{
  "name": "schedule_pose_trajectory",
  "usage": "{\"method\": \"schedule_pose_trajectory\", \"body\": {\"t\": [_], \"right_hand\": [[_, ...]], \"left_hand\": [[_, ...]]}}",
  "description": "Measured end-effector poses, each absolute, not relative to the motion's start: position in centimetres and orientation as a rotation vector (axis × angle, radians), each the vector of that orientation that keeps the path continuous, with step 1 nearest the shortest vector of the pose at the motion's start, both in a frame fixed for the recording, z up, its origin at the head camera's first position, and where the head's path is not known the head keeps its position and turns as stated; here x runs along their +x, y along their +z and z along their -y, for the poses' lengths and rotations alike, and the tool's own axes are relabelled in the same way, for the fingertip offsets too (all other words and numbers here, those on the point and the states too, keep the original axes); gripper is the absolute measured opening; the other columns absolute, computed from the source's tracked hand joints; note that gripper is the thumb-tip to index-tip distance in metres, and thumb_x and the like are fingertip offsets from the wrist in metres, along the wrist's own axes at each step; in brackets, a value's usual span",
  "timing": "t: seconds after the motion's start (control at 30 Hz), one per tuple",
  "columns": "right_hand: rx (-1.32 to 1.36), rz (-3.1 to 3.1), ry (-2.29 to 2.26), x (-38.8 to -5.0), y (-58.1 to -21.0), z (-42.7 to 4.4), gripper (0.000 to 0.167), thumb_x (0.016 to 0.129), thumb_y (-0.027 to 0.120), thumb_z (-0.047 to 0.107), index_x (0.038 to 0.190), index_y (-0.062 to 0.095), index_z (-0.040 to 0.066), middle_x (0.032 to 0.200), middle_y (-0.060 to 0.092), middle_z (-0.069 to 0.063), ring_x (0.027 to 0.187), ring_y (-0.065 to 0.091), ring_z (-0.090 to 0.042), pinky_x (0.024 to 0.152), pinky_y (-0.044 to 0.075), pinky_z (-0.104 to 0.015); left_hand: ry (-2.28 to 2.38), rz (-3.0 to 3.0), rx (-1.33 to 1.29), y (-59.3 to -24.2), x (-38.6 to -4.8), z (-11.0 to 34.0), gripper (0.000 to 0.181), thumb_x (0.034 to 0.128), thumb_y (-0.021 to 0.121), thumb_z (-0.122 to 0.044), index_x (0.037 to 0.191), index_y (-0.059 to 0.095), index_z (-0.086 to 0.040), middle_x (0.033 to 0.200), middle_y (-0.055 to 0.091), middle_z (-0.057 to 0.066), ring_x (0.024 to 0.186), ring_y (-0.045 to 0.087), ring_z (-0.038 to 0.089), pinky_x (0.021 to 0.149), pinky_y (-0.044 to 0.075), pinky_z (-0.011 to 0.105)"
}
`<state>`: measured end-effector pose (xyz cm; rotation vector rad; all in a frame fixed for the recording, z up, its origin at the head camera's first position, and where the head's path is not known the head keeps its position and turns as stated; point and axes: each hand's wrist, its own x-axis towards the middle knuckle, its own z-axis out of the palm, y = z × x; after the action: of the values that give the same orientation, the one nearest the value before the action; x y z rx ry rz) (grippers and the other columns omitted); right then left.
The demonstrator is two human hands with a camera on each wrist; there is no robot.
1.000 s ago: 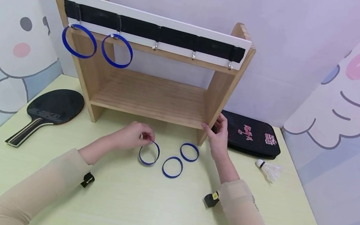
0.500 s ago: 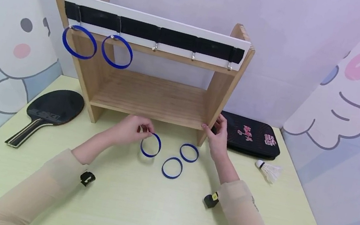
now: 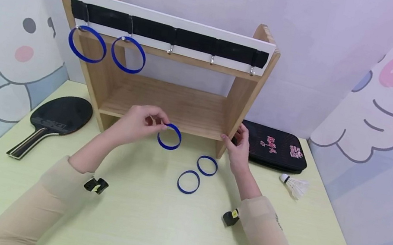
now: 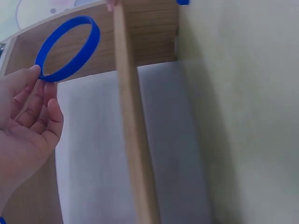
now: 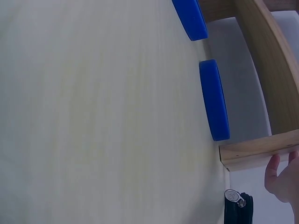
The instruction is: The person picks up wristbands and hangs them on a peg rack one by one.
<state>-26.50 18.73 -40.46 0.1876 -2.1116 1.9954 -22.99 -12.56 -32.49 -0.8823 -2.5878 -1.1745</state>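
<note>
Between thumb and fingertips, the left hand (image 3: 141,123) pinches a blue ring (image 3: 167,147) by its upper left edge, in front of the wooden shelf's lower board (image 3: 167,106). The left wrist view shows that ring (image 4: 80,59) raised off the table at the fingertips of the left hand (image 4: 28,116). The right hand (image 3: 238,149) grips the shelf's right side panel (image 3: 241,104) near its foot. Two blue rings hang from the leftmost hooks, one ring (image 3: 72,46) beside another ring (image 3: 113,55). The hooks (image 3: 170,50) farther right hold nothing.
Two blue rings lie on the table, a nearer ring (image 3: 178,184) and a farther ring (image 3: 214,172). A black paddle (image 3: 61,114) lies left of the shelf; a black case (image 3: 275,147) and a shuttlecock (image 3: 295,186) lie to the right.
The left hand has lifted its ring off the table, up to the front of the lower board. The right hand has stayed on the side panel.
</note>
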Motion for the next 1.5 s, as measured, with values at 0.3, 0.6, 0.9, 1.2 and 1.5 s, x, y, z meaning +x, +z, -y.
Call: {"method": "schedule_pose_trajectory", "body": {"t": [0.3, 0.6, 0.9, 1.2, 1.5], "right_hand": [[0.178, 2.126, 1.990, -26.4, -40.2, -18.8, 0.058, 0.088, 0.065, 0.007, 0.138, 0.036, 0.015, 0.143, 0.038, -0.008, 0.132, 0.038, -0.026, 0.103, 0.038, -0.051], [0.173, 2.144, 1.999, -26.3, -40.1, -18.7, 0.059, 0.089, 0.064, 0.007, 0.140, 0.034, 0.015, 0.144, 0.036, -0.008, 0.134, 0.035, -0.027, 0.104, 0.037, -0.052], [0.156, 2.134, 2.022, -26.4, -40.2, -18.8, 0.060, 0.089, 0.064, 0.008, 0.140, 0.034, 0.016, 0.144, 0.036, -0.007, 0.134, 0.035, -0.025, 0.105, 0.037, -0.051], [0.159, 2.126, 2.042, -26.4, -40.2, -18.8, 0.060, 0.089, 0.064, 0.008, 0.141, 0.034, 0.014, 0.144, 0.035, -0.007, 0.135, 0.033, -0.026, 0.106, 0.035, -0.051], [0.167, 2.123, 2.037, -26.3, -40.2, -18.8, 0.060, 0.089, 0.064, 0.008, 0.141, 0.034, 0.015, 0.144, 0.035, -0.007, 0.135, 0.033, -0.025, 0.106, 0.035, -0.052]], "left_hand": [[-1.185, 2.382, -0.897, -29.8, -22.2, 12.5, 0.010, 0.0847, 0.071, -0.013, 0.094, 0.069, -0.012, 0.087, 0.064, -0.003, 0.077, 0.056, 0.009, 0.063, 0.048, 0.023], [-1.345, 2.245, -0.800, -27.5, -21.5, 12.3, 0.013, 0.0849, 0.070, -0.013, 0.097, 0.068, -0.008, 0.091, 0.065, 0.001, 0.080, 0.057, 0.010, 0.066, 0.048, 0.018], [-1.485, 2.081, -0.661, -25.0, -21.2, 11.8, 0.015, 0.0846, 0.070, -0.011, 0.096, 0.068, -0.002, 0.088, 0.067, 0.003, 0.075, 0.059, 0.013, 0.064, 0.047, 0.017], [-1.593, 1.818, -0.530, -23.1, -21.5, 11.2, 0.018, 0.0835, 0.071, -0.007, 0.099, 0.067, 0.002, 0.090, 0.068, -0.002, 0.075, 0.062, 0.014, 0.063, 0.046, 0.019], [-1.620, 1.728, -0.409, -21.8, -20.6, 10.7, 0.017, 0.0846, 0.069, -0.008, 0.098, 0.067, 0.003, 0.092, 0.065, 0.000, 0.072, 0.062, 0.012, 0.064, 0.046, 0.019]]}}
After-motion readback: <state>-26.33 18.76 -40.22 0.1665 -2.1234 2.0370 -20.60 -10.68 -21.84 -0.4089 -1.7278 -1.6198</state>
